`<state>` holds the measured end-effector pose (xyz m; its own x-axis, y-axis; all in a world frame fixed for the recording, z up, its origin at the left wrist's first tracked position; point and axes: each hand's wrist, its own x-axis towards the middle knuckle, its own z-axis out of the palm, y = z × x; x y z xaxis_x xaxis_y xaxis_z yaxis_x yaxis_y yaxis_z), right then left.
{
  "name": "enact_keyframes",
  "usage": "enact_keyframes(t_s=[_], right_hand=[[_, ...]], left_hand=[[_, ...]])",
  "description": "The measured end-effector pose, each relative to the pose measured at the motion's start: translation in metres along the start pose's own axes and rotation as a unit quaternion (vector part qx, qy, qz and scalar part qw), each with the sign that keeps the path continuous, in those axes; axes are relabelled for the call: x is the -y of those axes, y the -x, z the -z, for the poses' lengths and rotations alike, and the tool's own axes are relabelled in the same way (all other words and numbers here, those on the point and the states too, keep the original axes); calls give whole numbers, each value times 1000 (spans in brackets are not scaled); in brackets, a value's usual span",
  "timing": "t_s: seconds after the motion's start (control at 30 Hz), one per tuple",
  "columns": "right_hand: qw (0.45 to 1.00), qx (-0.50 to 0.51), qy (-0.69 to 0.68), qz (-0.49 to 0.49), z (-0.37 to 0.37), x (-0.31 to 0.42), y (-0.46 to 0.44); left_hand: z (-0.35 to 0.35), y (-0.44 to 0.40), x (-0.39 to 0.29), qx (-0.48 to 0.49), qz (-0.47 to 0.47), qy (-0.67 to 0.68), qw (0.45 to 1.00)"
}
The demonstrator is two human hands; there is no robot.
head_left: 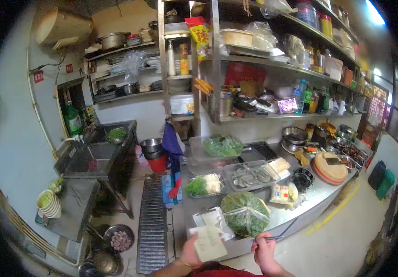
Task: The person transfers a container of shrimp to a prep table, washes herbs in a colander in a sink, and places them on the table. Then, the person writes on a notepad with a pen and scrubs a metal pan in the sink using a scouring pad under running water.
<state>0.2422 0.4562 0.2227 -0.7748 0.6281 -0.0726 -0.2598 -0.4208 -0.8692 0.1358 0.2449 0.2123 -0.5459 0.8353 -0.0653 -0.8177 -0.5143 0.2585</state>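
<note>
My left hand (191, 250) grips a small pad of pale paper (209, 242) with faint handwriting on it, at the counter's near edge. Just right of it, my right hand (264, 251) is closed on a thin dark pen-like stick (275, 237); its exact kind is too blurred to tell. Between and beyond my hands lies a large clear plastic bag of leafy greens (245, 213). White papers (213, 219) lie on the counter behind the pad.
On the steel counter (272, 226) are a tray of greens and white stalks (206, 184), a clear tub (250, 176) and a round chopping board (329, 168) with a cleaver. Left are sinks (86, 159), a floor grate (152, 231) and a metal bowl (119, 238). Loaded shelves (282, 64) hang above.
</note>
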Motion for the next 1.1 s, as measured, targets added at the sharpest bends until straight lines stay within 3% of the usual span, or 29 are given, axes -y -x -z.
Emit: enact_keyframes(t_s=[0.1,0.17,0.23,0.33,0.43,0.5,0.57,0.6,0.67,0.7,0.77,0.83,0.9,0.97,1.0,1.03,1.1], right_hand=[[996,43,23,80,-14,13,-35],[996,34,43,72,-37,35,-57],[986,119,58,98,-75,49,-75],[900,304,203,236,-200,89,-87],[775,450,218,387,-345,144,-75],[695,501,240,456,-413,170,-67],[682,498,215,491,-449,174,-60],[639,461,257,559,-455,168,-66],[618,465,210,598,-442,128,-84],[611,473,190,606,-426,98,-92],[638,510,245,522,-380,33,-102],[680,525,334,388,-332,-38,-108],[754,512,321,259,-293,-109,-96],[776,468,332,263,-282,-151,-60],[756,488,356,253,-282,-165,-46],[735,510,374,246,-286,-171,-28],[712,567,259,324,-307,-220,-25]], left_hand=[[4,30,-30,-44,-80,-14,996],[12,45,-42,-68,-126,-8,990],[21,57,-52,-91,-160,-4,983],[30,61,-69,-88,-178,-26,980],[17,63,-83,-67,-186,-47,979],[6,66,-93,-69,-185,-54,979],[-12,78,-101,-41,-208,-52,976],[-20,87,-108,-27,-230,-58,971],[-29,112,-121,-40,-285,-101,952],[-24,127,-126,-31,-284,-87,954],[-18,149,-126,-36,-306,-16,951],[-12,164,-126,-34,-341,28,939],[7,167,-129,-90,-343,48,934],[28,164,-140,-121,-298,78,944],[40,161,-149,-130,-277,91,948],[48,164,-156,-86,-273,69,956],[81,164,-194,1,-258,16,966]])
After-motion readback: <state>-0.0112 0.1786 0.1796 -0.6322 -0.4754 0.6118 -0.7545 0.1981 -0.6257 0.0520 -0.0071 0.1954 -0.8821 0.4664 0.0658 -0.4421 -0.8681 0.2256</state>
